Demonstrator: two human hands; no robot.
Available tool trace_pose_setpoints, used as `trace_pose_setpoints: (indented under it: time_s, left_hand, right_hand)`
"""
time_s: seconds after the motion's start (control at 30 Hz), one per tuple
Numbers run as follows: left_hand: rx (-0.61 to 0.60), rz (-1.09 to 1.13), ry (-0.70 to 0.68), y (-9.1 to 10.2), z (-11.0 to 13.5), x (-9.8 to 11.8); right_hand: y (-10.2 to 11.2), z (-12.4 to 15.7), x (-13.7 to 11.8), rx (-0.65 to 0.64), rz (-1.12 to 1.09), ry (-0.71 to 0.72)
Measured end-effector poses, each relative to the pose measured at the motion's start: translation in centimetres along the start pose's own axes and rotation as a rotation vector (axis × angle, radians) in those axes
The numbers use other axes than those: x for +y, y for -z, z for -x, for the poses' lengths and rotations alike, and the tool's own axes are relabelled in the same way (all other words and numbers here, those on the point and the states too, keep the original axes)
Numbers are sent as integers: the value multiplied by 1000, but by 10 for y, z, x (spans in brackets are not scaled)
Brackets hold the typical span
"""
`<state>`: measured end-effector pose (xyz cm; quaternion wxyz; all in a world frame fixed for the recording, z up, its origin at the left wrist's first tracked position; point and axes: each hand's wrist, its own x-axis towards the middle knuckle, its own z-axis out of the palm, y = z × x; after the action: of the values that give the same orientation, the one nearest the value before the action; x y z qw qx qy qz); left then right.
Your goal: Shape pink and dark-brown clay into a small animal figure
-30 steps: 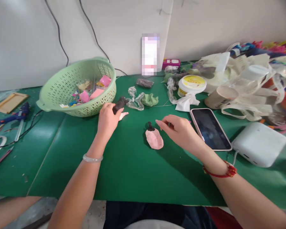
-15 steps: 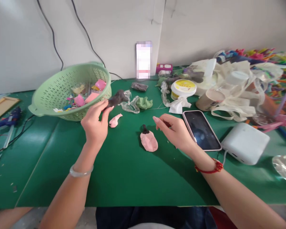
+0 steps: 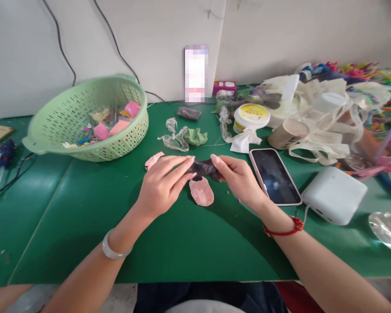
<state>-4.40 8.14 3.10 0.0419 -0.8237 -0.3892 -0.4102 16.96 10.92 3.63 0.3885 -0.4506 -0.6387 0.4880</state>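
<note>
My left hand (image 3: pixel 164 184) and my right hand (image 3: pixel 239 178) meet over the middle of the green table (image 3: pixel 182 243), both pinching a dark brown lump of clay (image 3: pixel 203 167) between their fingertips. Just beneath it lies a flat pink clay piece (image 3: pixel 201 192) with a small dark bit at its top. A smaller pink clay scrap (image 3: pixel 154 159) rests on the table to the left of my left hand.
A green perforated basket (image 3: pixel 84 119) with coloured clay bits stands at the back left. A phone (image 3: pixel 274 175) and a white box (image 3: pixel 335 194) lie to the right. A white tub (image 3: pixel 251 117), crumpled plastic wrap (image 3: pixel 174 139), green clay (image 3: pixel 195 136) and bags clutter the back right.
My left hand picked the dark clay up near the basket and carried it right to the centre. My right hand moved in and took hold of its other end.
</note>
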Motion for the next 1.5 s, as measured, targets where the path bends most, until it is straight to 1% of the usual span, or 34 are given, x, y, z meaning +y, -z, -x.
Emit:
trace_pose_setpoints:
  time_s: [0.13,0.27,0.33,0.4,0.47,0.57,0.67,0.8,0.83,0.9,0.97,1.0,1.03,1.1,1.2,1.27,1.33,1.43,1.5]
  left_hand:
    - [-137,34,101,1,0,6]
    - [-296,131,140,-3,2,11]
    - [-328,144,150,-4,2,13]
    - [-286,111,119,-6,0,13]
    - [-214,67,58,-6,-1,13]
    - [-135,15,-9,-6,-5,12]
    - [-111,-39,-35,-4,-8,12]
    - [-99,-83,-37,1,-9,9]
    - [-90,-79,-19,3,-9,7]
    - [-61,-71,73,9,-9,1]
    - [-34,-97,249,15,-9,-10]
    - [-26,-129,341,18,-9,-17]
    - [-23,-161,415,20,-8,-25]
    - [-24,-251,530,23,-5,-40]
    - [-127,-357,654,22,-1,-58]
    - [-204,-398,683,21,1,-62]
    - [-252,-433,697,21,2,-63]
    - [-273,-478,701,22,2,-61]
    - [-262,-502,669,24,1,-60]
  right_hand:
    - [-3,2,2,-25,83,41]
    - [-6,1,9,-31,137,56]
    - [-6,0,10,-24,148,79]
    - [-5,-1,8,-3,149,116]
    - [-4,-2,3,30,137,156]
    - [-2,-1,-4,76,125,184]
    - [-2,-1,-6,129,109,177]
    - [1,-3,0,228,57,154]
    - [4,-5,2,269,27,142]
    - [13,-11,7,379,-92,97]
    - [24,-17,10,510,-296,29]
    - [28,-19,10,537,-385,-4]
    - [32,-21,9,531,-459,-33]
    - [34,-21,7,470,-559,-85]
    - [26,-16,1,331,-618,-151]
    - [18,-11,-3,255,-639,-178]
    - [13,-7,-5,201,-658,-207]
    - [8,-4,-4,144,-685,-267]
    - [7,-3,-3,97,-705,-303]
